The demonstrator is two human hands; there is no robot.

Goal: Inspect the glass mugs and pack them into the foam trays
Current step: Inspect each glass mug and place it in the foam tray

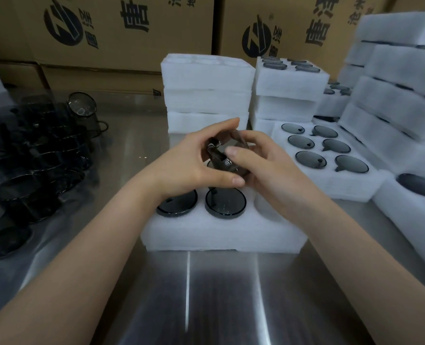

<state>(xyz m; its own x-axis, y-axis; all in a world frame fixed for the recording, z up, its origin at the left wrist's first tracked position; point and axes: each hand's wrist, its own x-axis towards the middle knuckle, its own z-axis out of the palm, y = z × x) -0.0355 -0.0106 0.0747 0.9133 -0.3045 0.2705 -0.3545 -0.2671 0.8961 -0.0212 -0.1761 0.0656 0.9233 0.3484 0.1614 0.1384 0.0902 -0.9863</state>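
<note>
The left hand (189,158) and the right hand (263,168) grip one smoky grey glass mug (221,155) together. Fingers and thumbs of both are curled round it. It is tilted, just above the far part of the near white foam tray (221,232). I judge this to be the inspecting step; the mug is not yet in a hollow.

In this tray the near row holds one packed mug (178,202) and a second packed mug (225,201). A third hollow, under the right wrist, looks empty. The hands hide the far row.

To the right lies a full foam tray (331,188) with six mugs. Behind the hands stands a stack of empty trays (206,78), four as far as I can see. Beside it is a stack of filled trays (288,78), three. The tall foam stacks (393,83) at the far right are too blurred to count.

On the left of the steel table (219,295) waits a crowd of loose dark mugs (32,158). They seem more than ten, but they overlap too much for an exact count. Brown cardboard boxes (131,33), at least two, stand at the far side.

So many trays are done, and many mugs are left.
</note>
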